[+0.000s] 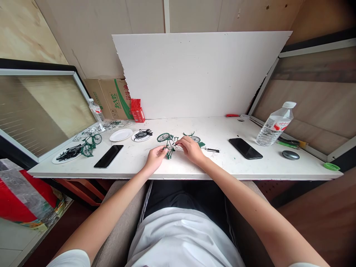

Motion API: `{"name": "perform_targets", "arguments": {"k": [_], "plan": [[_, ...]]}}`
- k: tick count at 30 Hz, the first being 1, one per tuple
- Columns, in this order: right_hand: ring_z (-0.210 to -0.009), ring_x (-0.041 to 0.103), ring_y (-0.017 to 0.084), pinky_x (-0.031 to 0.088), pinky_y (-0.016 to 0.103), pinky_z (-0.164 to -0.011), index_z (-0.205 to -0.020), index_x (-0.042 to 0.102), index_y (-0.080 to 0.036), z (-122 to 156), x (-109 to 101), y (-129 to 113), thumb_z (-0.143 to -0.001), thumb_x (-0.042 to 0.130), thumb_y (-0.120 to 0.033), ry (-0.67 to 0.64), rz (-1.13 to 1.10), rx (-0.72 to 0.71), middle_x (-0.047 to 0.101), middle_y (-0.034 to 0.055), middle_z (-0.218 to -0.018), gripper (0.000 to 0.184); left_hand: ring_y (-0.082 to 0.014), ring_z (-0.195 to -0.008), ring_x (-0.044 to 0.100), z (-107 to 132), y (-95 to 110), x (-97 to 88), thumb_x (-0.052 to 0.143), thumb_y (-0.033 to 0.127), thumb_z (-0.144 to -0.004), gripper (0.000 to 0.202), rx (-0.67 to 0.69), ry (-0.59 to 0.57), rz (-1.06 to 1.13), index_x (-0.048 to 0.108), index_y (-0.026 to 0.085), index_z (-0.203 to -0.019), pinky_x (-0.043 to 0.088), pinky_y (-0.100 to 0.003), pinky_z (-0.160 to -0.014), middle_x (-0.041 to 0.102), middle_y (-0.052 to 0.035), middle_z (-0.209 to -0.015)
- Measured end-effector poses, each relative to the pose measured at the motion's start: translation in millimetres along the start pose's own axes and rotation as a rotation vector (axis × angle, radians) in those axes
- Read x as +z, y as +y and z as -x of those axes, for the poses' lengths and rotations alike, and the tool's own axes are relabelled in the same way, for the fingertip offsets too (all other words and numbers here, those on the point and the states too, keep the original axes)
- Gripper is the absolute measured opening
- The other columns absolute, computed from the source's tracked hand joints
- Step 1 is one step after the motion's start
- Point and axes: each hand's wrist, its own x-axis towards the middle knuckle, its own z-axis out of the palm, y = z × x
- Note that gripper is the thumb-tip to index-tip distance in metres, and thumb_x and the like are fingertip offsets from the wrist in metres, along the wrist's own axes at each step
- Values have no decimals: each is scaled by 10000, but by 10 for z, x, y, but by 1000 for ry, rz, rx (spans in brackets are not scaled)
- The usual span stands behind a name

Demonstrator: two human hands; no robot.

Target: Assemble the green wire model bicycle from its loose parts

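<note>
A partly built green model bicycle (163,137) with a spoked wheel is held over the white table in front of me. My left hand (155,158) is closed in a pinch on its green frame. At the bicycle's right side my right hand (191,149) is also closed, thumb and fingers pressed together. Whatever lies between those fingertips is too small to make out. Just beyond that hand lie a loose wheel (195,139) and a curved green piece (189,134). A thin black part (213,150) rests on the table to the right.
At left stand another green model bicycle (89,144), a plate of black parts (66,159) and a phone (108,156). Two white plates (121,135) sit farther back, one bearing black parts. On the right are a second phone (245,148), a water bottle (275,126) and a grey mouse-shaped object (290,155).
</note>
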Motion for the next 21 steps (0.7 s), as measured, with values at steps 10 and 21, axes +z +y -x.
{"name": "perform_targets", "arguments": {"k": [10,21], "plan": [[-1074,643,274,514,366,-823,-1141,739,-243,1,3,6,-1100,411,-211,2,3,18,730,114,-1080,333,-269,-967,731,18,65,4,795,556,-864,567,-5,-4,-8,768,108,-1209,597,-393,-872,801,-166,-1096],[-1081,639,272,508,365,-822,-1159,735,-245,11,22,17,-1101,398,-200,-5,36,17,733,114,-1096,345,-268,-982,731,21,68,6,799,530,-870,548,-20,-6,-3,766,104,-1212,589,-392,-889,798,-160,-1085]]}}
